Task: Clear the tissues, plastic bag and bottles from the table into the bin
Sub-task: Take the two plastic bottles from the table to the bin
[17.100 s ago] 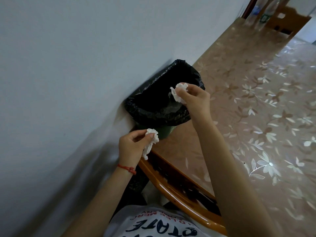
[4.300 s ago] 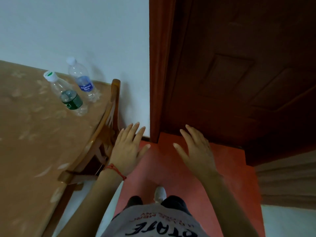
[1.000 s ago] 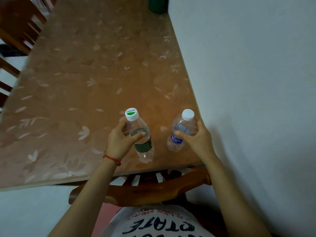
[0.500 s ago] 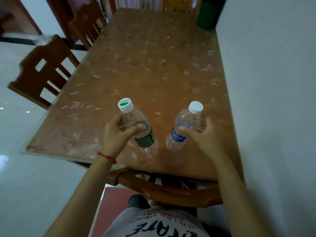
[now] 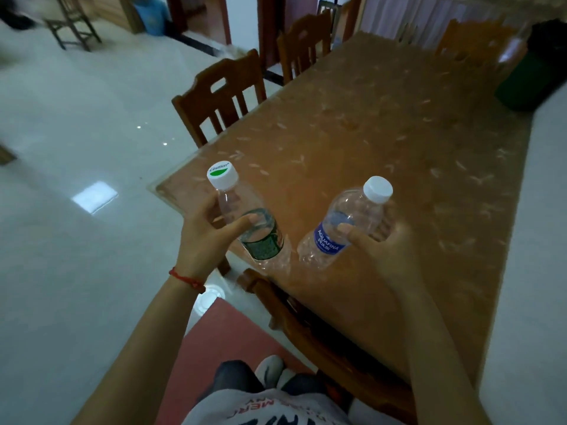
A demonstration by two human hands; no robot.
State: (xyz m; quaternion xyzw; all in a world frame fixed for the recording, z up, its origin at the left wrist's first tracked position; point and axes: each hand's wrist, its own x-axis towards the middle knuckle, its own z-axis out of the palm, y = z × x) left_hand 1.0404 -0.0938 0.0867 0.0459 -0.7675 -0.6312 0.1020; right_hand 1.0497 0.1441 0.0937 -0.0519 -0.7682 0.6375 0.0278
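Seen from the head camera, the left hand (image 5: 205, 237) gripped a green-labelled bottle (image 5: 249, 222) at centre frame, while the right hand (image 5: 387, 244) was wrapped around a blue-labelled bottle (image 5: 343, 225) just to its right. Both capped bottles tilted above the near end of the floral counter (image 5: 383, 142). The green bin (image 5: 532, 73), lined in black, stood at the counter's far end, upper right.

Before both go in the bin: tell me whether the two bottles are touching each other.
Apart. The head view shows tabletop between the green-label bottle in the left hand and the blue-label bottle in the right hand.
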